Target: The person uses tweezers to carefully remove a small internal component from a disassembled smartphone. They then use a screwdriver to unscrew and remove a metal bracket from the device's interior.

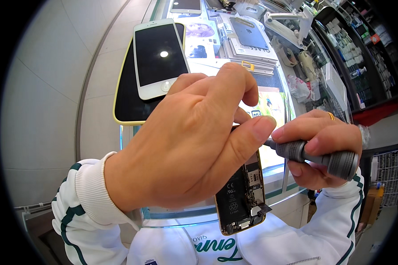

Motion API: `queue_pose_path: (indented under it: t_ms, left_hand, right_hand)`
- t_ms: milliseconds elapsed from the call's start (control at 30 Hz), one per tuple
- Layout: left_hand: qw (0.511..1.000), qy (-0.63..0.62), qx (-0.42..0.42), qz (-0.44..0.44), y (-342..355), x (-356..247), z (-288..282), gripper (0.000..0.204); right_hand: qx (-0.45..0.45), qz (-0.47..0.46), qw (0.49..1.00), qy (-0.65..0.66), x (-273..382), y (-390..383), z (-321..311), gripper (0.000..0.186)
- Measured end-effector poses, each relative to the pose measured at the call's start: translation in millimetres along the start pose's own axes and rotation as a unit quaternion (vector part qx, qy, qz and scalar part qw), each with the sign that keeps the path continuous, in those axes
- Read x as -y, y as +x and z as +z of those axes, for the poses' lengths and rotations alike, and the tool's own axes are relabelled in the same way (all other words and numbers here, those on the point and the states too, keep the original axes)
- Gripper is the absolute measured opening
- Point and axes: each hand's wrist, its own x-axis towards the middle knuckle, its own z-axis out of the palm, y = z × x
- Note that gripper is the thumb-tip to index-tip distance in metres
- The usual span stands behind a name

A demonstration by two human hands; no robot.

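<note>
An opened phone point(241, 201) with a gold-toned frame shows its black battery, circuit board and connectors. My left hand point(185, 137) hides its upper part. The fingers of that hand are bent and the thumb is stretched toward the driver; whatever they pinch is hidden. In my right hand point(327, 145) a grey screwdriver point(292, 151) with knurled grips lies nearly level, its narrow end pointing at my left thumb. Left of my hands, a white phone point(160, 55) with a dark screen rests on a larger black device point(130, 104) edged in yellow.
Printed sheets point(203, 37) lie under the glass counter's far part. A tablet point(249, 33) tops a stack of boxes point(254, 57). Farther right are a white jointed arm point(292, 22), clear plastic bags point(300, 88) and dark shelves point(353, 48). Another white phone point(185, 6) sits at the far edge.
</note>
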Motion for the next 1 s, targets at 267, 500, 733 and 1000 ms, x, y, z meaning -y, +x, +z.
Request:
queue_pose_path:
  t_ms: [267,500,733,1000]
  left_hand:
    - [1.0,-0.003,-0.004,-0.006,-1,1,1,0.044]
    - [1.0,-0.002,-0.005,-0.006,-2,1,2,0.042]
    - [0.998,0.017,-0.054,0.041,-3,3,2,0.031]
    - [0.997,0.014,-0.064,0.034,-1,-3,2,0.051]
  right_hand:
    - [-0.004,0.019,1.0,0.002,5,-3,3,0.051]
    - [-0.033,0.022,0.999,-0.001,7,-10,10,0.055]
    - [0.021,-0.023,1.0,-0.005,6,-8,-10,0.051]
    - [-0.041,-0.048,0.997,0.039,-4,-10,-8,0.043]
